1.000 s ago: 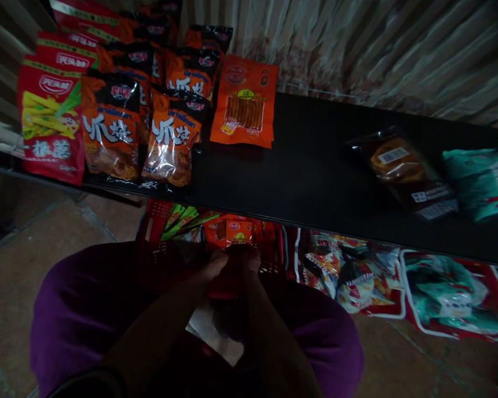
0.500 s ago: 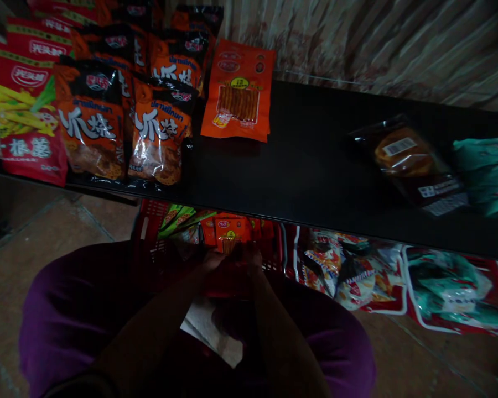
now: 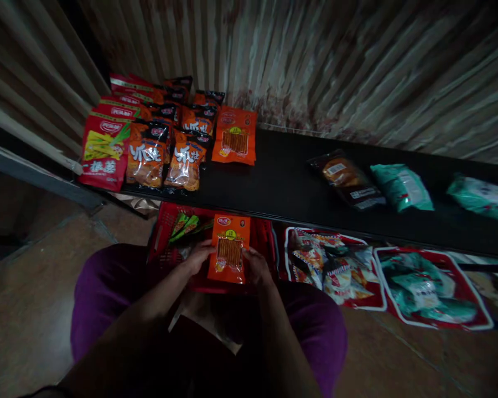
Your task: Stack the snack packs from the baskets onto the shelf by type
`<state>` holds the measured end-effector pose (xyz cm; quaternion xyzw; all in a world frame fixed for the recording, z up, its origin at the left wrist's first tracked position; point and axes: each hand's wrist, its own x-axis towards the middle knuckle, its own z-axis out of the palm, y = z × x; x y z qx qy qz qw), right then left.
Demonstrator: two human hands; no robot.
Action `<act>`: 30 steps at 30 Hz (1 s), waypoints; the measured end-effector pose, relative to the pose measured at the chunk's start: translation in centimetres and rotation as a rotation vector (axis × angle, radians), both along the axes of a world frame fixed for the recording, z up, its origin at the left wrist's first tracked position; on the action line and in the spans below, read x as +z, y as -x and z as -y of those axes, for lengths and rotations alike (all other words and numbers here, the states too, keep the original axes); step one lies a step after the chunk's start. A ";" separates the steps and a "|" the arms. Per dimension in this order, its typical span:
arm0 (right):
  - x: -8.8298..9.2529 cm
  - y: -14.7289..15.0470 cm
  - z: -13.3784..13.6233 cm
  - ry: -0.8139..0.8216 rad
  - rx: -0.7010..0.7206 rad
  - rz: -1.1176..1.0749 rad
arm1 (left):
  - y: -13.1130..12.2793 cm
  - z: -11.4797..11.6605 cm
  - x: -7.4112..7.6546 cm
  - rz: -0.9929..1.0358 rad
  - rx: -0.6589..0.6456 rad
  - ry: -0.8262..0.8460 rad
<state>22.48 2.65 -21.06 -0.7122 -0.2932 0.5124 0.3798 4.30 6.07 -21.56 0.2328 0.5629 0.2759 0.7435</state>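
Between my two hands an orange snack packet (image 3: 229, 251) is held upright over the red basket (image 3: 166, 232) by my knees. My left hand (image 3: 200, 256) grips the packet's left edge, and my right hand (image 3: 257, 265) its right edge. Both hands are closed on it; the fingers behind the packet are hidden. Green packets (image 3: 185, 226) lie in the basket to the left of my left hand. On the black shelf (image 3: 280, 171) above stands a similar orange packet (image 3: 234, 135), beside orange-and-black snack bags (image 3: 186, 160).
Red snack bags (image 3: 103, 149) stand at the shelf's left end. A clear-fronted packet (image 3: 344, 177) and teal bags (image 3: 401, 187) lie along its right half. Under the shelf, to the right, are a basket of mixed snack bags (image 3: 336, 271) and a basket of teal bags (image 3: 425, 290).
Both hands have lifted an orange packet up out of the red basket. My view has drawn back, and more of the shelf's right end shows.
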 end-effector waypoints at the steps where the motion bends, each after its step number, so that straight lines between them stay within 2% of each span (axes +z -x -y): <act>1: 0.9 0.3 0.6 -0.004 -0.032 -0.124 | 0.4 0.0 1.0 0.029 0.024 -0.012; 3: 2.8 1.0 2.0 -0.017 -0.109 -0.326 | 1.0 0.2 3.0 0.054 0.072 -0.064; 5: 4.6 1.6 3.5 -0.027 -0.156 -0.408 | 1.3 0.8 4.9 0.073 0.107 -0.139; 9: 8.4 2.4 5.5 -0.097 -0.107 -0.454 | 1.7 2.4 8.5 0.126 0.154 -0.281; 14: 13.2 2.8 4.8 -0.290 -0.228 -0.429 | 2.1 4.1 13.1 0.156 0.099 -0.442; 19: 17.2 3.6 3.7 -0.423 -0.254 -0.433 | 2.6 5.3 17.1 0.158 0.107 -0.497; 25: 19.6 4.3 4.6 -0.509 -0.219 -0.396 | 3.0 5.9 20.6 0.101 0.252 -0.546; 30: 20.4 4.4 5.5 -0.540 -0.243 -0.401 | 2.6 6.1 21.7 0.177 0.293 -0.626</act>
